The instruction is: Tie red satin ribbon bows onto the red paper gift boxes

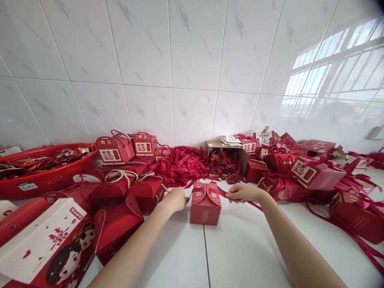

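A small red gift box [205, 211] with gold characters stands upright on the white tiled surface in front of me. A dark red ribbon [222, 191] runs across its top, through the closed flaps. My right hand [243, 193] pinches the ribbon to the right of the box, and a loose tail of it hangs below the fingers. On the other side, my left hand [177, 199] is closed, its fingertips close to the box's left edge. The ribbon's left part appears to run to those fingers, though the grip itself is mostly hidden.
Behind the box lie a heap of red ribbons [186, 164] and an open carton [213, 145] of dark red pieces. Red gift boxes [118, 224] crowd the left; ribboned boxes [318, 174] pile up on the right. A red basin [39, 176] stands far left, before the tiled wall.
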